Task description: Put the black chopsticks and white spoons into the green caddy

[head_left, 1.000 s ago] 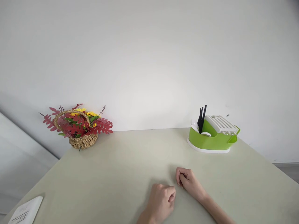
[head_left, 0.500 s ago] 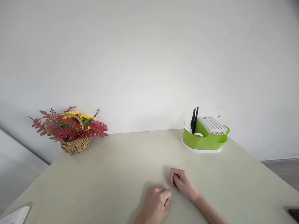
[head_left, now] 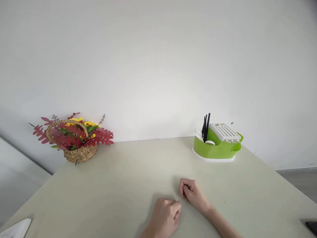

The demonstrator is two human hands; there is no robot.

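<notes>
My left hand [head_left: 165, 215] rests on the pale table [head_left: 104, 191] near its front edge, curled into a loose fist. Just beyond it and to the right lies my right hand [head_left: 190, 190], also closed, with its thumb tucked against the fingers. A small gap separates the two hands. Nothing shows in either fist. The nearest object to my right hand is a green cutlery holder [head_left: 210, 152] at the back right. Black chopsticks [head_left: 206, 127] and white spoons [head_left: 198, 134] stand in it, and a white slotted rack [head_left: 225, 132] tops its right part.
A wicker basket [head_left: 80, 154] of red leaves and yellow flowers stands at the back left, against the white wall [head_left: 153, 66]. The corner of a white flat object [head_left: 18, 228] shows at the front left. A dark object [head_left: 311, 226] is cut off at the right edge.
</notes>
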